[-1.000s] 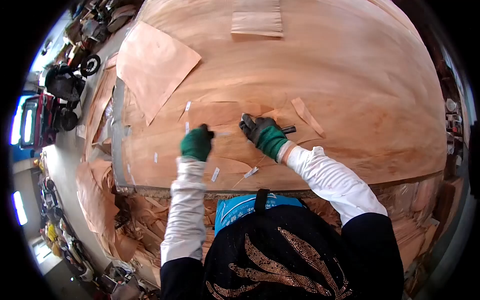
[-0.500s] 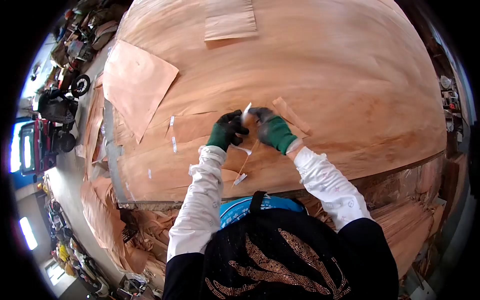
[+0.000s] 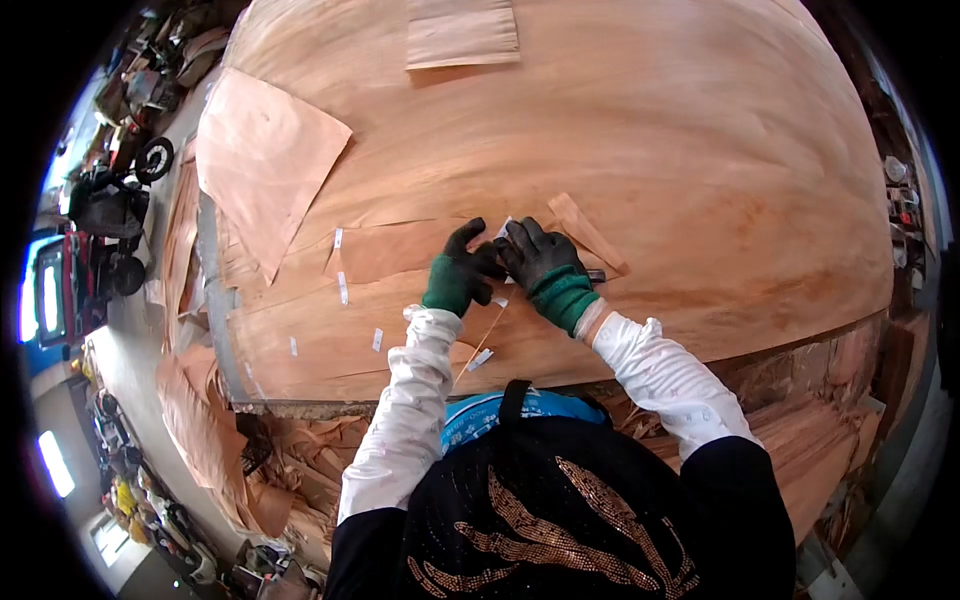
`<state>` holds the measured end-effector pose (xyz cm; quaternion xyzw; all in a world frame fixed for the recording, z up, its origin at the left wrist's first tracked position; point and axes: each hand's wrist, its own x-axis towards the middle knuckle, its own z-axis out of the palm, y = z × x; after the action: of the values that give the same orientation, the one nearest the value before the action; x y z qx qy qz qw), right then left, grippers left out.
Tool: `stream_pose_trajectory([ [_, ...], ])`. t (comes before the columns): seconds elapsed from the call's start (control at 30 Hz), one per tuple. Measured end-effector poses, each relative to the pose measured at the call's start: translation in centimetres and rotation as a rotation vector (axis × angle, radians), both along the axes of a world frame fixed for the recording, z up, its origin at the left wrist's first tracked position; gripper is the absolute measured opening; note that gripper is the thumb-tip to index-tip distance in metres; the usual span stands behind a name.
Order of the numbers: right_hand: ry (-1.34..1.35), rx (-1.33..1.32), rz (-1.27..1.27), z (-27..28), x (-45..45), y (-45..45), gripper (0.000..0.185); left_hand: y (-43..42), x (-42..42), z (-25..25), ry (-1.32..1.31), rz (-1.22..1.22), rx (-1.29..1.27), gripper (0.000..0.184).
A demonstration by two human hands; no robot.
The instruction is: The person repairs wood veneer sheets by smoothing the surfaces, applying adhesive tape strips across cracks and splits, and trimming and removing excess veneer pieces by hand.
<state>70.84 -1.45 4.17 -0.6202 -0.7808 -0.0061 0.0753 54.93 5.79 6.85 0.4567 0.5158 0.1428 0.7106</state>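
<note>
Both hands wear green gloves with black fingers and meet over a large wood veneer sheet. My left hand rests on the sheet with thumb and fingers apart. Beside it, my right hand presses its fingers on the veneer near a small white tape piece. A dark handle sticks out past the right palm, so the hand holds a tool whose other end is hidden. Between and below the hands, more tape bits lie along a thin crack.
A loose square veneer piece lies at the left, a smaller one at the far edge, and a narrow strip right of the hands. Scrap veneer hangs off the near left side. Parked vehicles stand at the far left.
My left hand has come right to meet the right hand. The white tape raised between the hands half a second ago is now down at the veneer. The view has shifted.
</note>
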Motion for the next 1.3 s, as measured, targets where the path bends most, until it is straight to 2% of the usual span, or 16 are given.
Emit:
stream_pose_trajectory([
  [0.17,-0.13,0.02,0.008,-0.1,-0.6,0.1,0.039,0.4,-2.9,0.6,0.579,-0.479,0.758,0.017],
  [0.23,-0.094,-0.032,-0.016,0.1,-0.9,0.4,0.04,2.5,-5.3,-0.1,0.693,-0.41,0.989,0.011],
  [0.3,-0.146,0.003,-0.018,0.2,-1.2,0.4,0.036,4.4,-7.4,0.6,0.353,-0.169,0.515,0.016],
  [0.4,-0.16,-0.113,-0.061,1.0,-1.3,1.1,0.033,5.3,-7.5,1.4,0.298,0.282,0.027,0.018],
  [0.57,0.256,-0.097,-0.215,2.4,-4.4,5.2,0.021,4.3,-8.0,0.1,0.188,0.244,0.122,0.03],
  [0.6,0.309,-0.291,-0.189,3.1,-4.9,6.7,0.021,4.8,-8.4,-2.1,0.061,0.22,0.113,0.029],
  [0.63,0.33,-0.202,-0.19,0.7,-6.8,7.6,0.025,7.1,-10.1,-5.8,0.336,-0.242,0.324,0.024],
  [0.7,0.365,-0.022,-0.188,-4.5,-10.4,9.2,0.032,6.9,-11.4,-5.1,0.437,-0.599,1.078,0.019],
  [0.73,0.377,-0.43,-0.228,-0.5,-10.8,11.1,0.041,7.8,-11.6,-6.0,0.46,-0.59,0.883,0.017],
  [0.77,0.167,-0.269,-0.129,-2.3,-12.1,10.8,0.052,6.6,-9.9,-0.7,0.224,-0.067,0.154,0.021],
  [0.97,-0.038,-0.076,-0.089,-3.6,-14.4,9.4,0.04,7.5,-13.5,1.2,0.493,-0.081,0.32,0.018],
  [1.03,-0.122,-0.021,-0.069,-3.3,-14.2,8.7,0.04,14.4,-19.5,-4.3,0.672,-0.136,0.458,0.013],
  [1.07,-0.119,0.179,-0.072,-4.2,-13.8,9.1,0.026,13.5,-18.3,0.0,0.649,-0.078,0.363,0.017],
  [1.1,-0.105,0.082,-0.088,-3.7,-13.6,9.8,0.027,11.8,-16.9,5.4,0.629,-0.018,0.263,0.022],
  [1.17,-0.068,-0.126,-0.106,-2.8,-13.9,10.3,0.027,11.3,-17.4,6.5,0.247,0.002,0.312,0.027],
  [1.3,0.124,0.361,-0.032,-3.2,-11.3,5.7,0.025,6.8,-16.7,9.5,-0.003,-0.016,0.349,0.027],
])
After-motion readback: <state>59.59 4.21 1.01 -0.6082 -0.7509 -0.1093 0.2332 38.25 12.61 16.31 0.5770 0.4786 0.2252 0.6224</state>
